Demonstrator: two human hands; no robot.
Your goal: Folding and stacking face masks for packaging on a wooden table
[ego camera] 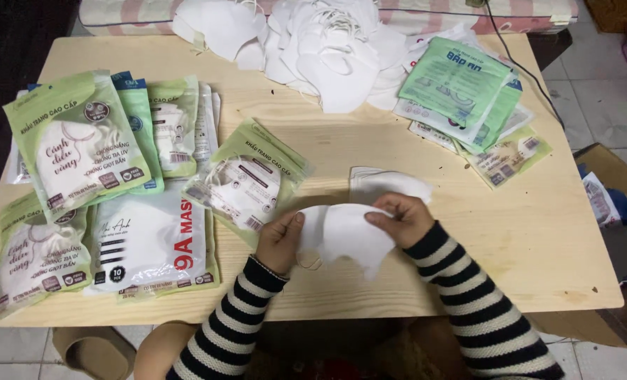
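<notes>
Holding a white face mask (345, 236) between both hands, I am pinching its left edge with my left hand (280, 243) and gripping its right upper edge with my right hand (401, 218), just above the near middle of the wooden table (539, 232). Another white mask (387, 184) is lying right behind it, touching my right fingers.

A green-topped clear pouch (247, 179) is sitting just left of my left hand, with white masks showing through its window. Further left, filled pouches (81, 141) are overlapping in a spread, and a larger white pack (148, 243) is resting on top of flat green ones near the front edge. At the far right, a stack of flat green packets (461, 88) is fanning out; I cannot tell whether they are holding anything. A loose heap of white masks (320, 42) is piling up along the far edge.

Beyond the table a striped cushion (137, 14) is running along, a black cable (517, 56) is trailing down the right side, and pale floor tiles (588, 84) are showing beside a cardboard box (609, 176).
</notes>
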